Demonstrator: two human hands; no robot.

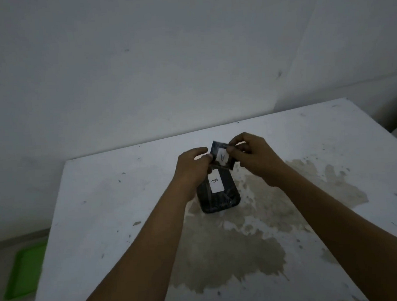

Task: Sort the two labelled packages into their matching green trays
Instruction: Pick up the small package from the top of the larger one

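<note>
Stained white table [108, 199]: both hands, left hand [192, 167] & right hand [252, 157], pinch small pkg [222, 157] above pkg B [218, 190].

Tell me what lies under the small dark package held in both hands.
Under the small dark white-labelled package, the far end of a larger dark package labelled B rests on the stained white table. Left hand and right hand hide the rest.
</note>
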